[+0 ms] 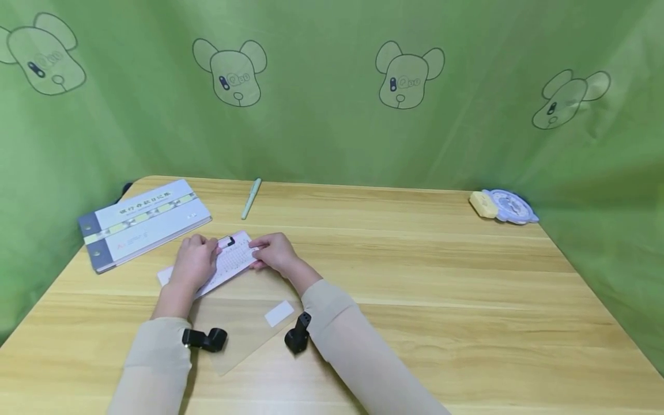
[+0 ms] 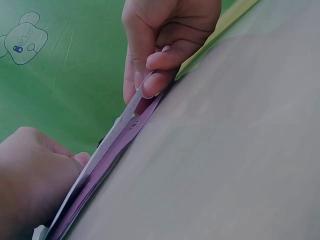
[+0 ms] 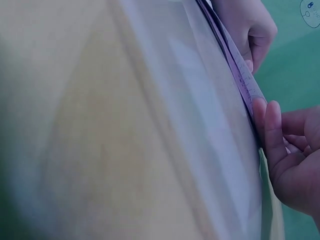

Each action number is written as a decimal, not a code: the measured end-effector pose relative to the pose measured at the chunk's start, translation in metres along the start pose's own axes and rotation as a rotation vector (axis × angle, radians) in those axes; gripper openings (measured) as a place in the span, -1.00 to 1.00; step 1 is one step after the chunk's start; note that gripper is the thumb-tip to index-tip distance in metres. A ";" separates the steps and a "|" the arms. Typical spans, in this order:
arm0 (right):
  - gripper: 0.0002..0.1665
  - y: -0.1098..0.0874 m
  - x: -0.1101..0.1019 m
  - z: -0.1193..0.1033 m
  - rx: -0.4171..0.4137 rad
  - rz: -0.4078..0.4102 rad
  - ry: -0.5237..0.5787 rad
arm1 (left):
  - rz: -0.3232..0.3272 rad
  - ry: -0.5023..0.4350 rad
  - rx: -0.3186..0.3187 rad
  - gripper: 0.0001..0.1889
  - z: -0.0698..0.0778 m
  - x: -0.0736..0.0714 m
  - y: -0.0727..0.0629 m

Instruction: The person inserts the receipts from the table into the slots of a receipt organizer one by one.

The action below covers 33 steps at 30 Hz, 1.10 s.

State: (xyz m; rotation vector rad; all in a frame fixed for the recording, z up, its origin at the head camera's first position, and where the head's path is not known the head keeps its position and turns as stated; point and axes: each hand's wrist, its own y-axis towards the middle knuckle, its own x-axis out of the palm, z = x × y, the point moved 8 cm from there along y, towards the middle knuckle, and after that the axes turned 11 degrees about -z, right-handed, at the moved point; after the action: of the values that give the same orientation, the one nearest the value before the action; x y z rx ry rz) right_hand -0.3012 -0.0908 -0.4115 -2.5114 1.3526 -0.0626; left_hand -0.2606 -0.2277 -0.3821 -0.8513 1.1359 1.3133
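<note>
A pad of printed forms, white on top with a pinkish-purple sheet beneath, lies at an angle left of centre on the table. My right hand pinches its right end between thumb and fingers. In the left wrist view, the right hand holds the white sheet's corner slightly apart from the purple sheet. My left hand grips the pad's far edge, fingers curled, beside a small black clip-like piece. The right wrist view catches that left hand at the top.
A clear folder with a white label lies under the forearms. A ledger book sits at the left, with a pale green pen behind the pad. A yellow block and a blue round object are at the far right.
</note>
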 end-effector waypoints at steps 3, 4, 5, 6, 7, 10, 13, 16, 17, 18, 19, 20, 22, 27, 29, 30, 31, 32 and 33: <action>-0.72 0.000 -0.001 0.000 -0.008 0.008 -0.002 | -0.002 0.000 0.001 -0.77 0.002 0.001 0.001; -0.72 0.000 -0.002 0.000 -0.009 0.011 0.000 | -0.006 0.000 -0.001 -0.77 0.002 0.001 0.001; -0.73 0.000 -0.003 0.001 -0.010 0.014 -0.001 | -0.007 0.001 0.000 -0.77 0.003 0.002 0.002; -0.73 -0.001 -0.003 0.001 -0.011 0.016 0.000 | -0.011 -0.001 -0.002 -0.76 0.003 0.002 0.002; -0.73 -0.001 -0.004 0.001 -0.012 0.019 -0.002 | -0.014 -0.002 -0.004 -0.76 0.004 0.003 0.002; -0.72 -0.001 -0.005 0.002 -0.028 0.019 0.013 | -0.009 -0.002 -0.004 -0.75 0.004 0.004 0.003; -0.71 -0.003 -0.006 0.005 -0.045 0.015 0.048 | 0.010 -0.012 -0.001 -0.73 0.004 0.004 0.004; -0.71 -0.006 -0.006 0.007 -0.050 0.007 0.081 | 0.023 -0.035 -0.006 -0.71 0.002 0.004 0.003; -0.72 -0.007 -0.006 0.008 -0.047 0.002 0.085 | 0.027 -0.043 -0.009 -0.70 0.001 0.003 0.003; -0.72 -0.009 -0.006 0.008 -0.045 -0.002 0.084 | 0.028 -0.049 -0.012 -0.70 0.000 0.003 0.003; -0.72 -0.010 -0.006 0.009 -0.041 -0.006 0.083 | 0.029 -0.054 -0.015 -0.69 -0.001 0.003 0.002; -0.72 -0.011 -0.006 0.010 -0.037 -0.008 0.084 | 0.029 -0.060 -0.021 -0.69 -0.003 0.003 0.001; -0.73 -0.015 -0.007 0.010 -0.035 -0.006 0.069 | 0.026 -0.072 -0.028 -0.68 -0.004 0.002 0.000; -0.75 -0.023 -0.012 0.008 -0.019 -0.008 -0.068 | -0.019 -0.106 -0.057 -0.64 -0.007 0.000 -0.001; -0.77 -0.026 -0.013 0.007 -0.016 -0.020 -0.136 | -0.048 -0.118 -0.074 -0.63 -0.008 -0.001 -0.001; -0.77 -0.027 -0.013 0.006 -0.018 -0.027 -0.169 | -0.064 -0.124 -0.083 -0.62 -0.009 -0.001 0.000; -0.78 -0.029 -0.013 0.004 -0.020 -0.033 -0.203 | -0.079 -0.130 -0.094 -0.61 -0.010 -0.002 0.000; -0.78 -0.031 -0.012 0.003 -0.022 -0.043 -0.230 | -0.095 -0.130 -0.102 -0.61 -0.010 -0.002 0.001; -0.77 -0.033 -0.012 0.002 -0.028 -0.056 -0.259 | -0.113 -0.133 -0.111 -0.60 -0.011 -0.002 0.001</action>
State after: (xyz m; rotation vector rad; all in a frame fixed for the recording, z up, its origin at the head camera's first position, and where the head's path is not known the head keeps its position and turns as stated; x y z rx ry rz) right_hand -0.2811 -0.0638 -0.4031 -2.4763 1.1865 0.2625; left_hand -0.2632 -0.2382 -0.3828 -0.8823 0.9052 1.3278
